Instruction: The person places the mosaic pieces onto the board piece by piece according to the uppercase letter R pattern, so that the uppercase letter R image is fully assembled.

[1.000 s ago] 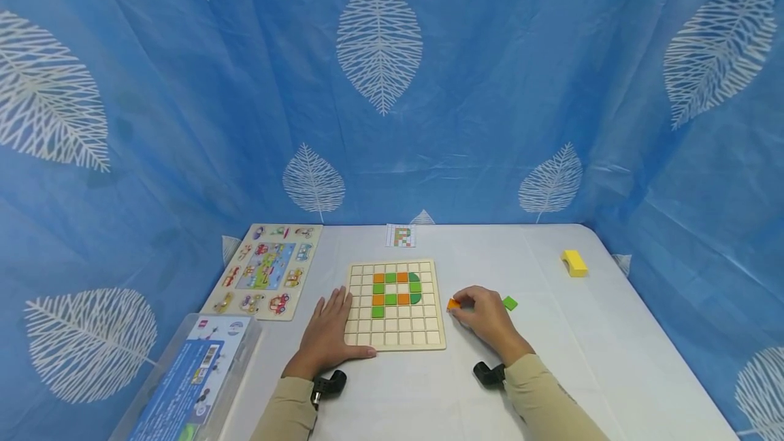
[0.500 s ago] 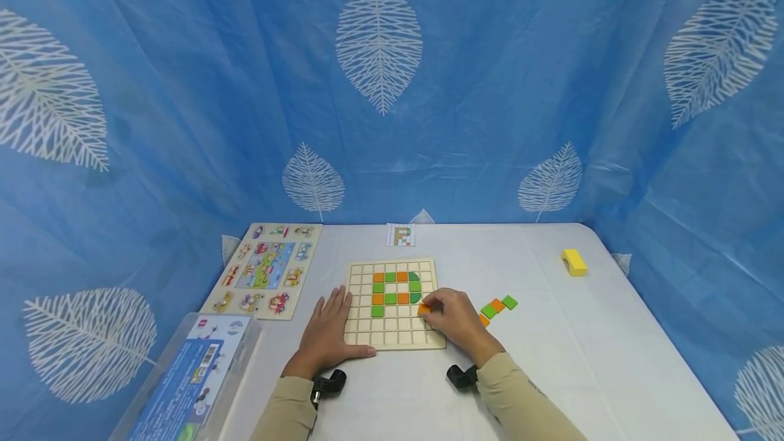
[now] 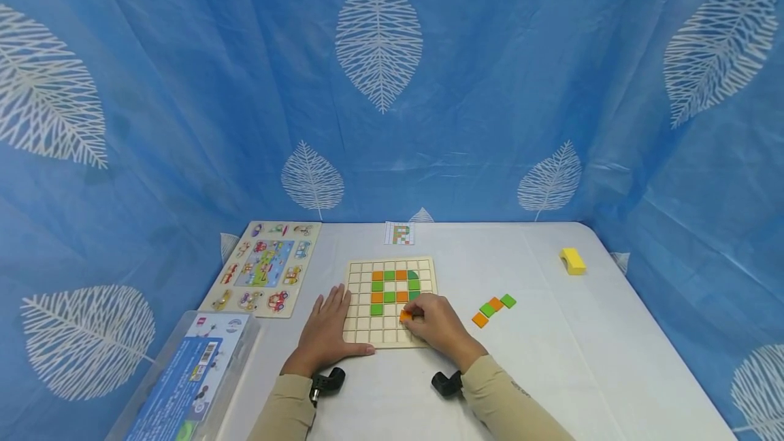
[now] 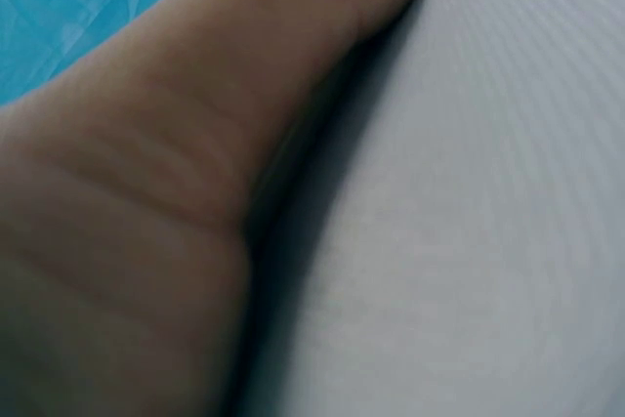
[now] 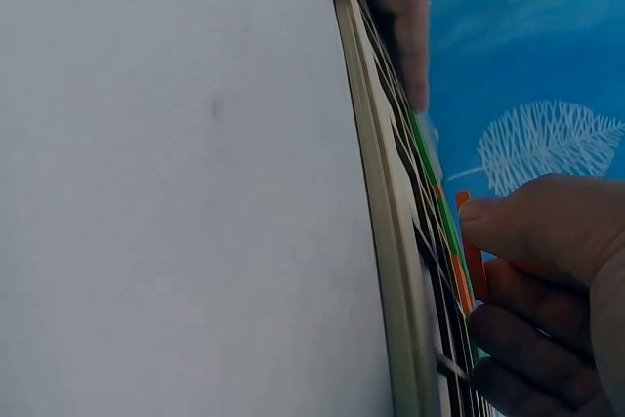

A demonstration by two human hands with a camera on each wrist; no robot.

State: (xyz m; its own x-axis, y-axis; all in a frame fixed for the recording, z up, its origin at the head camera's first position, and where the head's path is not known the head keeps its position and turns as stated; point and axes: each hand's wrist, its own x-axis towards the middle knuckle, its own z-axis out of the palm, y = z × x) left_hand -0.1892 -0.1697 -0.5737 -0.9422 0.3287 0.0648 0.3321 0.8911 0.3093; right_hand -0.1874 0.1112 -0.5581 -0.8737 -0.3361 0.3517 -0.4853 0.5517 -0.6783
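Note:
A wooden grid board (image 3: 361, 333) lies on the white table, with orange and green tiles set in some of its squares in a P-like shape. My left hand (image 3: 327, 329) rests with straight fingers along the board's left side, its thumb at the front edge. Above the board's lower right part, my right hand (image 3: 439, 324) pinches an orange tile (image 3: 405, 316) between thumb and fingers. In the right wrist view that orange tile (image 5: 471, 246) stands tilted over the board. The right hand hides some squares and part of a dark green curved piece.
Several loose orange and green tiles (image 3: 487, 309) lie right of the board. A pattern card (image 3: 400, 233) lies behind it. A vehicle puzzle board (image 3: 300, 291) and a clear plastic box (image 3: 235, 359) are at the left; a yellow arch block (image 3: 572, 261) stands at the far right.
My right hand has picked up an orange tile from beside the loose row and carried it left over the board. The left hand has stayed in place.

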